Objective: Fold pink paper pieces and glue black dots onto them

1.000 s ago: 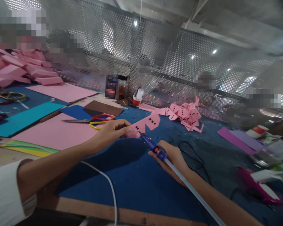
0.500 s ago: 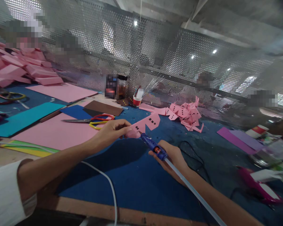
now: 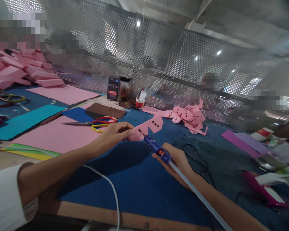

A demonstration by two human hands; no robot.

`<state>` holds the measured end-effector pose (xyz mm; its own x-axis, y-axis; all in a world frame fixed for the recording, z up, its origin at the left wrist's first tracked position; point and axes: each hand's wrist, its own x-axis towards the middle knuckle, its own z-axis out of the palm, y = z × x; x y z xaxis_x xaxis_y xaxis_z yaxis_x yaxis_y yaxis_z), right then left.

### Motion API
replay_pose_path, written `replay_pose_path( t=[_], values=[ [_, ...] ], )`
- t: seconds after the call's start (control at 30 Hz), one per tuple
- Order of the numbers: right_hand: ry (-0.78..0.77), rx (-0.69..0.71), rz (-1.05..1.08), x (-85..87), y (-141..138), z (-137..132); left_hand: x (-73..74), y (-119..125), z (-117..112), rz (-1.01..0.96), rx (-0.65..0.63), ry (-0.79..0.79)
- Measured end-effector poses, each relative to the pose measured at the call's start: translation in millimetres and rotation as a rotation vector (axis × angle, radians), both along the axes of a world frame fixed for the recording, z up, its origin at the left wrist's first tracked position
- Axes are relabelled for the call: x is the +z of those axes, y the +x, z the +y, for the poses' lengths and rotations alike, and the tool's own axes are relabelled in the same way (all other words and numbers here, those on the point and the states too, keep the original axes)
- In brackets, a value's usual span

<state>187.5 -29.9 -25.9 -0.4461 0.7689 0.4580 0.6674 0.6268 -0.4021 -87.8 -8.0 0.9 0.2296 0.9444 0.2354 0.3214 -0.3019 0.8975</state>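
Observation:
My left hand (image 3: 119, 133) is closed on the left end of a pink paper cutout (image 3: 148, 126) with small black squares on it, holding it above the blue table. A blue hot glue gun (image 3: 156, 148) is gripped in my right hand (image 3: 177, 158), its nozzle pointing up and left at the lower edge of the cutout. I cannot tell whether the tip touches the paper. A long translucent glue stick (image 3: 195, 191) sticks out of the gun's back end. Scissors with red and yellow handles (image 3: 102, 123) lie just behind my left hand on a pink sheet (image 3: 55, 134).
A heap of pink dotted cutouts (image 3: 191, 117) lies beyond my hands. Further off stand a jar (image 3: 125, 89) and a red-and-white cup (image 3: 140, 102). A magenta glue gun (image 3: 265, 189) rests at right. A white cable (image 3: 110, 183) crosses the table; perforated metal panels (image 3: 159, 45) rise behind.
The glue gun's tip has shifted very slightly along the lower edge of the pink cutout. Both hands keep their grips, and everything on the table stays where it was.

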Motion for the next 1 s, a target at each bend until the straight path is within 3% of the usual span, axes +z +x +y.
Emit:
replay_pose_path(
  t=[1.0],
  values=[
    [-0.002,-0.015,-0.001,1.3,-0.7,0.5,-0.8,-1.0,1.1,-0.019,0.000,-0.004]
  ],
)
